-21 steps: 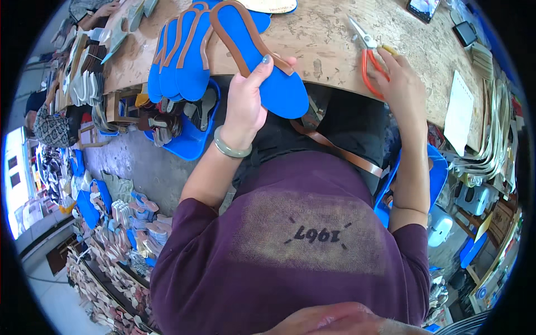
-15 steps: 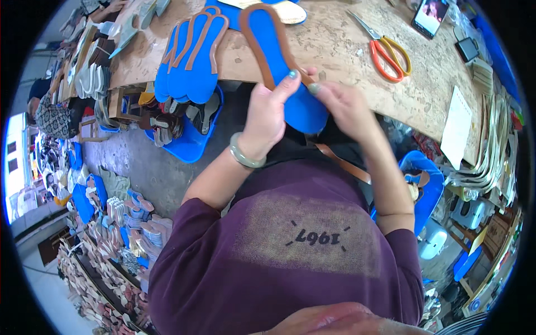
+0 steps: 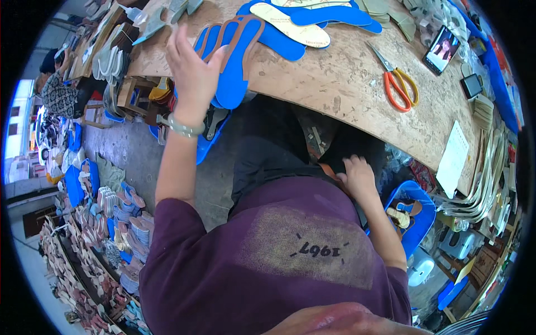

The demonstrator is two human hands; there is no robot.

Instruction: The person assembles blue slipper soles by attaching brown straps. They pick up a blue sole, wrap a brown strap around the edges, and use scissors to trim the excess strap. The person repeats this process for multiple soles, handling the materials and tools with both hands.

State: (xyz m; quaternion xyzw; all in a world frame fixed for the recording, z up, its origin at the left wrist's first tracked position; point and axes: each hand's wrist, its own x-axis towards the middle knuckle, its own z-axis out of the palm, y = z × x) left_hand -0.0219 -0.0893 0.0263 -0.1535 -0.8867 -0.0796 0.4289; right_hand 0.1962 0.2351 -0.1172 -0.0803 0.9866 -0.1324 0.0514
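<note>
My left hand is raised at the table's front edge with its fingers spread, holding nothing. Beside it, partly behind its thumb, lies a fanned row of blue insoles edged with brown strips. Their rounded ends overhang the table edge. My right hand rests low on my dark trousers, its fingers stretched out and slightly apart. Its thumb is next to a brown strip on my lap; the hand covers part of that strip, and whether they touch is unclear.
More blue insoles and a cream insole lie at the table's far side. To the right are orange-and-yellow-handled scissors, a phone and a white sheet. A blue basket stands below right. Another person sits far left.
The brown-edged blue insole has left both hands and now lies on the fanned row. My left hand has moved left and opened; my right hand has dropped to the strip on my lap.
</note>
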